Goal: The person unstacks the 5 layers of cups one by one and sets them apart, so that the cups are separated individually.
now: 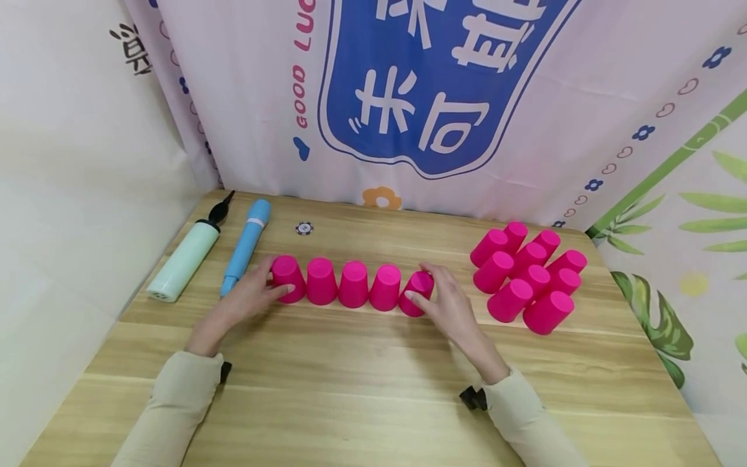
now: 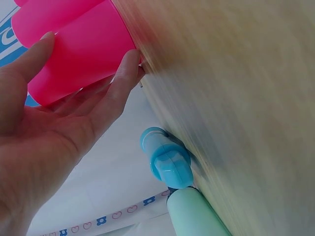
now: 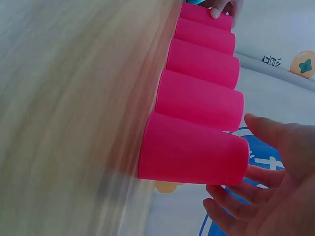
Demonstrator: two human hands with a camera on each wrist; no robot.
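Note:
Five-odd pink cups stand upside down in a straight row on the table. My left hand (image 1: 255, 287) curls round the left end cup (image 1: 288, 280), thumb on its near side. The left wrist view shows this hand (image 2: 64, 113) with fingertips low by the cup's rim. At the other end, my right hand (image 1: 450, 305) is bent round the right end cup (image 1: 417, 293). In the right wrist view, its thumb is near the cup's narrow end and its fingers (image 3: 236, 199) lie along the outer side. The middle cup (image 1: 353, 284) stands between them, untouched.
To the right stands a cluster of several more upside-down pink cups (image 1: 528, 263). A mint-green hand pump (image 1: 185, 259) and a blue tube-shaped pump (image 1: 248, 246) lie at the left. A round chip (image 1: 304, 228) lies behind the row, before a printed curtain (image 1: 257, 97).

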